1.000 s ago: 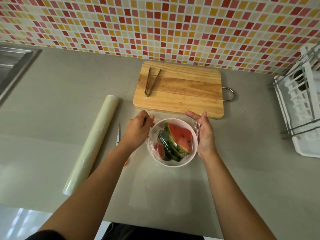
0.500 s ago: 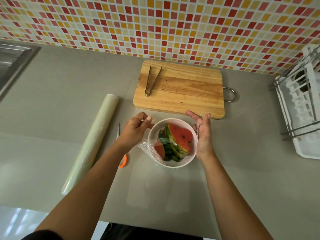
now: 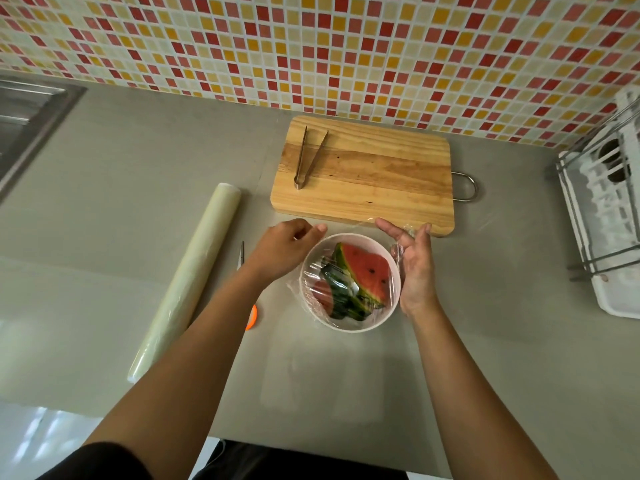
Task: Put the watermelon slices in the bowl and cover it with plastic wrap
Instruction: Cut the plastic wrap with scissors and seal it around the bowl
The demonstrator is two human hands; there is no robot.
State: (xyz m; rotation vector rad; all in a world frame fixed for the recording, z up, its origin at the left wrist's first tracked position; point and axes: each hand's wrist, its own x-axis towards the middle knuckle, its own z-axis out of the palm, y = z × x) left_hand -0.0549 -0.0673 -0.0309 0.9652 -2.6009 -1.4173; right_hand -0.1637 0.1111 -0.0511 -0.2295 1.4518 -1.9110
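no readable text, labels, brands or numbers anywhere, nothing printed legible on any surface

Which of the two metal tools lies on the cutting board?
The tongs, on the cutting board; the orange-handled scissors lie on the counter.

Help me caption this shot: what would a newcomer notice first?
Red watermelon slices in a round white bowl under clear plastic wrap, mid-counter, with the left hand and right hand at its sides. Behind lies a wooden cutting board bearing metal tongs, below a red-and-yellow mosaic wall.
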